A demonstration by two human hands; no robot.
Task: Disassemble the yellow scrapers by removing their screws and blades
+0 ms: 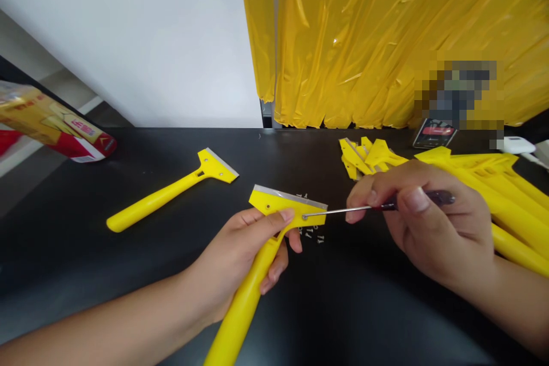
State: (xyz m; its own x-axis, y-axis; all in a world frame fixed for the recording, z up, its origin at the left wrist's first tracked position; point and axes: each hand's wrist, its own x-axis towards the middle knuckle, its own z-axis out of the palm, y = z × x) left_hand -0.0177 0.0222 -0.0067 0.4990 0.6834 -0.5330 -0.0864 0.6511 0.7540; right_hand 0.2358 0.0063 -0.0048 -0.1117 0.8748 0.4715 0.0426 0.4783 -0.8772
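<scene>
A yellow scraper (246, 291) with a metal blade along its head is gripped by my left hand (244, 249), thumb on the face of the head. My right hand (437, 229) is closed around a screwdriver (388, 205) with a dark handle. Its thin shaft points left, and the tip meets a screw (305, 217) on the right side of the scraper's head. Several small screws (309, 233) lie on the table just behind the head. Left of my hands rests another yellow scraper (171, 191), its blade fitted.
On the black table (128, 291), yellow scraper heads (369, 155) lie heaped at the back right, beside yellow handles (514, 200). A phone (434, 132) leans behind them, partly pixelated, near a white case (517, 144). A red and yellow package (55, 126) stands far left.
</scene>
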